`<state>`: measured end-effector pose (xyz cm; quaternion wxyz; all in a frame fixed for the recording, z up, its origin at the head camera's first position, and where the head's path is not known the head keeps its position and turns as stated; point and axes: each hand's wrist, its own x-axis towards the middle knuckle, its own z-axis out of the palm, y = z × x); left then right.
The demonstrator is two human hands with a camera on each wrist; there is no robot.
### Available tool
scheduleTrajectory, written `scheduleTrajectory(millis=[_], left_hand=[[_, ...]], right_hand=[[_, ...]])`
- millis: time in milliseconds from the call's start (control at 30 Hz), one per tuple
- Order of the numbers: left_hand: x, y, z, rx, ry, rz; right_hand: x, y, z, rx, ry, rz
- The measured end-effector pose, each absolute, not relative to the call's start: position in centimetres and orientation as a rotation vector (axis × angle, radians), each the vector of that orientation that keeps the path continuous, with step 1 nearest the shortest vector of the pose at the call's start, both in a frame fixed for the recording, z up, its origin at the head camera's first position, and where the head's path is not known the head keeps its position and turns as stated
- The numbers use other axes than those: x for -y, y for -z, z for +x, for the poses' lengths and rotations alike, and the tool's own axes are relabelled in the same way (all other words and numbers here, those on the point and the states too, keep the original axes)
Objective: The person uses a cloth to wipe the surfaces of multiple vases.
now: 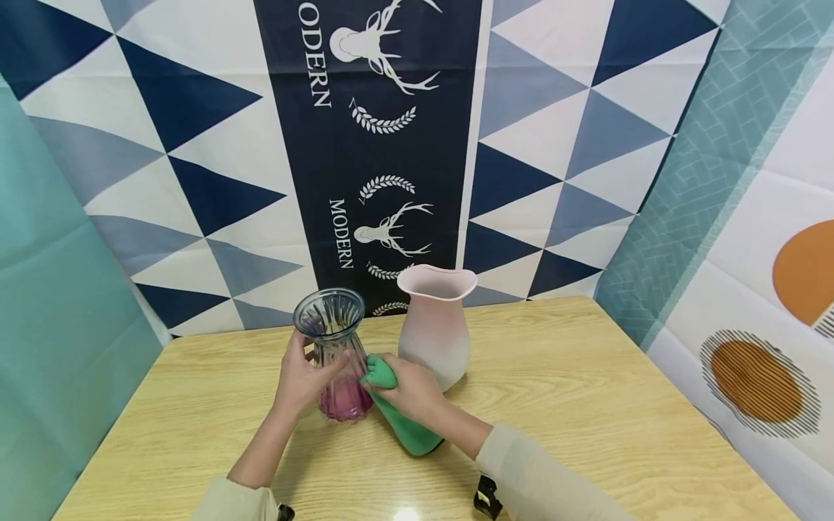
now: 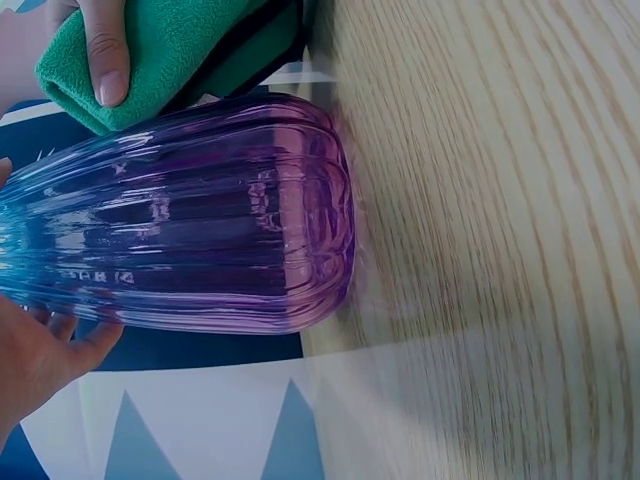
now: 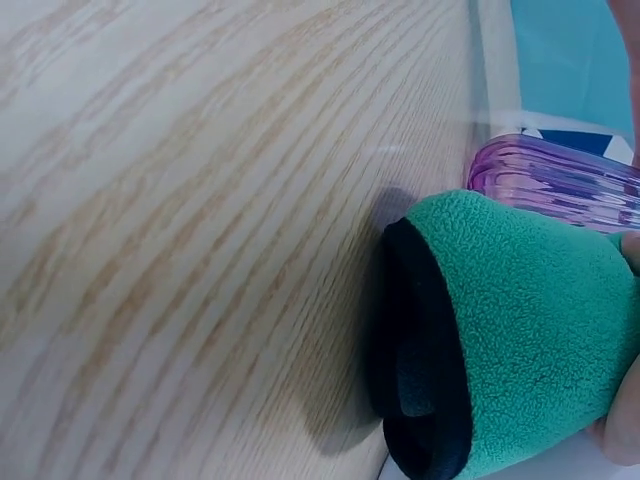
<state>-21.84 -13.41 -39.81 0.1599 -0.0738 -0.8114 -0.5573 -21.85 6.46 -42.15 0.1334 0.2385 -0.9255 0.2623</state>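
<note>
A ribbed glass vase [image 1: 343,394], bluish at the flared rim and pink-purple at the base, stands on the table in the head view. My left hand [image 1: 305,376] grips it round the narrow middle, thumb in front and fingers behind. In my right hand [image 1: 413,391] is a bunched green cloth [image 1: 410,430] with a dark edge, held against or close beside the vase's right side. The left wrist view shows the ribbed vase [image 2: 190,220] with the cloth [image 2: 150,60] next to it. The cloth [image 3: 530,320] hangs just above the wood in the right wrist view.
Behind my right hand stands a second vase [image 1: 435,333], pale pink to white with a wavy rim. The wooden table [image 1: 560,405] ends at a patterned cloth backdrop [image 1: 384,145], with more hangings at the left and right sides.
</note>
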Motion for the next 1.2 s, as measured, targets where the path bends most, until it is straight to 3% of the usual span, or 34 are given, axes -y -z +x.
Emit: scheduleTrajectory(millis=[433, 1200], left_hand=[[13.2, 39.8, -21.9, 2.29, 1.582, -0.236], [13.4, 40.1, -21.8, 2.307, 1.544, -0.248]], right_hand=[[-6.4, 40.2, -22.1, 2.424, -1.197, 0.664], [-4.9, 38.6, -22.7, 2.176, -1.285, 0.67]])
